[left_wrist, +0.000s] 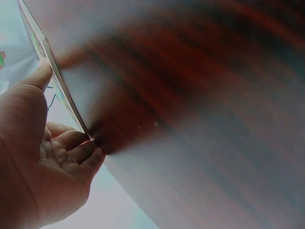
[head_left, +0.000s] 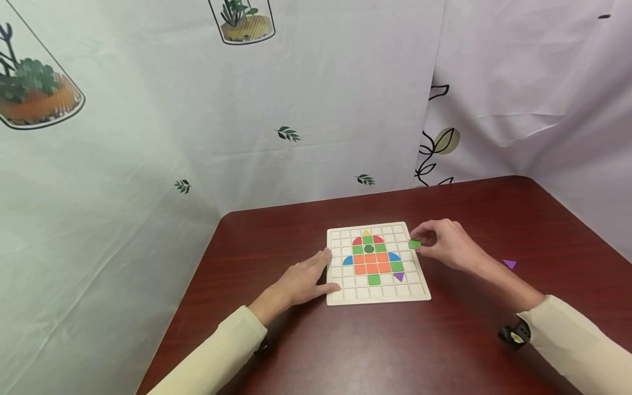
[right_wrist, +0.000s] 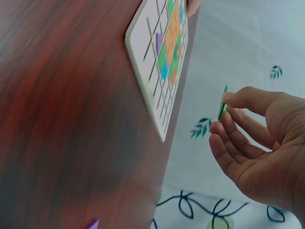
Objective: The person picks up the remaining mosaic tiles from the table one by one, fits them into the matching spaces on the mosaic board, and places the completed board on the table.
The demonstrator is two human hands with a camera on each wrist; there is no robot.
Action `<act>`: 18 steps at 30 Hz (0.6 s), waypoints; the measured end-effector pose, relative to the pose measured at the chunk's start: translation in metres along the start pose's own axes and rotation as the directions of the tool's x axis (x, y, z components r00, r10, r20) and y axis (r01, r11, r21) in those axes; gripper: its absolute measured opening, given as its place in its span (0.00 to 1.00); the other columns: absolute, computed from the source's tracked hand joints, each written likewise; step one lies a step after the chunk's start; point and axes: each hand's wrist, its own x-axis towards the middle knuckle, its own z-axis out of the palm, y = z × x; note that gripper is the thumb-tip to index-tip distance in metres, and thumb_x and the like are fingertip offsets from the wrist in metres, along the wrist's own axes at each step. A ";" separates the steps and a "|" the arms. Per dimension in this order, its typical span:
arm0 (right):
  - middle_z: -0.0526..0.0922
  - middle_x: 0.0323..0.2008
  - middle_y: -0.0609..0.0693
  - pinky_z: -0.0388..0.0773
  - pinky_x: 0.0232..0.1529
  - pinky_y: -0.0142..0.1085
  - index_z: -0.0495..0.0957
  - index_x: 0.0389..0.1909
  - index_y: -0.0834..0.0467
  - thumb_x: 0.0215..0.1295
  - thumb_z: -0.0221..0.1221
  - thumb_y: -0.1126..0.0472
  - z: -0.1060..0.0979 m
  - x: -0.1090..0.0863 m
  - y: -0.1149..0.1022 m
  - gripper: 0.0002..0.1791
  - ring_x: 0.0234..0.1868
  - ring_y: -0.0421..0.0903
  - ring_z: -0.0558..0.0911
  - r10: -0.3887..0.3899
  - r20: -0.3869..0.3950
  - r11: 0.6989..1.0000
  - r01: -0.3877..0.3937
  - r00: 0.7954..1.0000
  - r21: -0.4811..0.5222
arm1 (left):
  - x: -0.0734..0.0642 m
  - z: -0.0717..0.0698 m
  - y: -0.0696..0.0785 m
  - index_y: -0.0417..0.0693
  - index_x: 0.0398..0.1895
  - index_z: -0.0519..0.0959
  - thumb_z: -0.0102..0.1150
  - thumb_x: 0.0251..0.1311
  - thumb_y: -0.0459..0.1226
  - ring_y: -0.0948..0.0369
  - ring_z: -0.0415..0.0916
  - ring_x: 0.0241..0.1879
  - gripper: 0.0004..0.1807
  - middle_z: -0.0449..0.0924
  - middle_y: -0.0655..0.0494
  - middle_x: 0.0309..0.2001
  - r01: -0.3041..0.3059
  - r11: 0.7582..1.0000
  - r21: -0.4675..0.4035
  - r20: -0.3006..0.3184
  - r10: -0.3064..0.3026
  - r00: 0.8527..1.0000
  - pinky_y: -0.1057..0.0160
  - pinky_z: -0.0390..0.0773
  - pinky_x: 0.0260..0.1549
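A white gridded puzzle board lies flat on the table, with orange, green, blue, red, yellow and purple pieces set in its squares. My left hand rests at the board's left edge, the thumb on its lower left corner and the fingers along its side. Between thumb and fingers, my right hand pinches a green square tile at the board's right edge. In the right wrist view the green tile shows edge-on, held off the table.
A loose purple triangle lies on the dark red wooden table, beyond my right forearm. White patterned cloth hangs behind and along the sides of the table. A black watch is on my right wrist.
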 end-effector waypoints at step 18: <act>0.90 0.43 0.56 0.83 0.47 0.46 0.89 0.48 0.65 0.59 0.75 0.72 0.037 0.025 -0.036 0.15 0.43 0.54 0.84 -0.030 0.043 0.999 0.029 0.999 0.026 | 0.002 0.000 -0.001 0.46 0.87 0.50 0.59 0.71 0.65 0.56 0.54 0.82 0.54 0.51 0.49 0.85 0.005 1.000 0.016 0.008 -0.005 1.000 0.49 0.69 0.72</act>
